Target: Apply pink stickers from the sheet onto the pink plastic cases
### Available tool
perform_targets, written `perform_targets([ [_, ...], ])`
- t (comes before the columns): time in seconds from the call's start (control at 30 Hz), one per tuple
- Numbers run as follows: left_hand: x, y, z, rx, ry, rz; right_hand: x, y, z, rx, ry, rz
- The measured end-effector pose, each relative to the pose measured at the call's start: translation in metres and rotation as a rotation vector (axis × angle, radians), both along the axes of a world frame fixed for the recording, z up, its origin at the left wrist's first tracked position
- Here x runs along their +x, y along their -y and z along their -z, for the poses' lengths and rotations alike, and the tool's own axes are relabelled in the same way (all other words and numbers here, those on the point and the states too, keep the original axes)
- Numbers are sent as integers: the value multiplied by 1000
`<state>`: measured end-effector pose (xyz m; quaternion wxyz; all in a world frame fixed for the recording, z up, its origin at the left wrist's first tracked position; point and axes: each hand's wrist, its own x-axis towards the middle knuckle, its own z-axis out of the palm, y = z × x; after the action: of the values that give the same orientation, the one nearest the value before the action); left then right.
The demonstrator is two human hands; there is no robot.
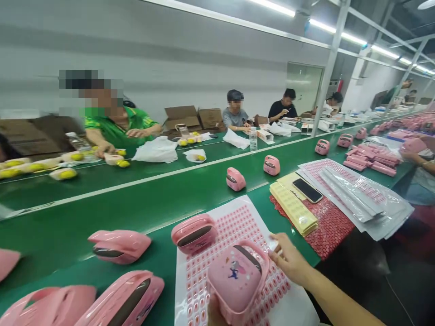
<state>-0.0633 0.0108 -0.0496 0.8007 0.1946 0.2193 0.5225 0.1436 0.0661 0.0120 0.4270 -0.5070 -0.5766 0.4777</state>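
A pink plastic case (pixel 236 278) with a small cartoon sticker stands on a white sheet of pink stickers (pixel 234 217) at the bottom centre. My left hand (pixel 215 313) grips the case from below; only a thumb and part of the palm show. My right hand (pixel 288 258) rests on the sticker sheet just right of the case, fingers pinched together near the sheet's edge; whether they hold a sticker is too small to tell. Another pink case (pixel 194 233) lies on the sheet's upper left corner.
More pink cases (pixel 119 245) lie along the green conveyor belt (pixel 142 199). To the right are yellow sticker sheets (pixel 294 208), a phone (pixel 307 190) and bagged sheets (pixel 356 192). Across the belt, a person in green (pixel 115 124) and several others handle items near cardboard boxes (pixel 181 117).
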Motion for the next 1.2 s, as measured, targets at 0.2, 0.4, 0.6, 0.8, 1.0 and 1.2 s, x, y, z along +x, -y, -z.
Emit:
perform_targets([
  [0.2,-24,0,11,-76,28,-152,83,-45,0,266,533,531],
  [0.4,2,-7,-22,-257,33,-233,94,-50,1,201,527,488],
  [0.6,11,-5,-32,-199,-25,-283,102,-47,-7,92,441,419],
  [0.8,25,-12,-36,-368,-79,-393,95,-54,-14,110,476,501],
  [1.0,32,-8,-44,-355,-157,-356,89,-51,-20,104,402,462],
  [1.2,39,-5,-62,-198,-426,-435,77,-25,-46,-67,-36,220],
])
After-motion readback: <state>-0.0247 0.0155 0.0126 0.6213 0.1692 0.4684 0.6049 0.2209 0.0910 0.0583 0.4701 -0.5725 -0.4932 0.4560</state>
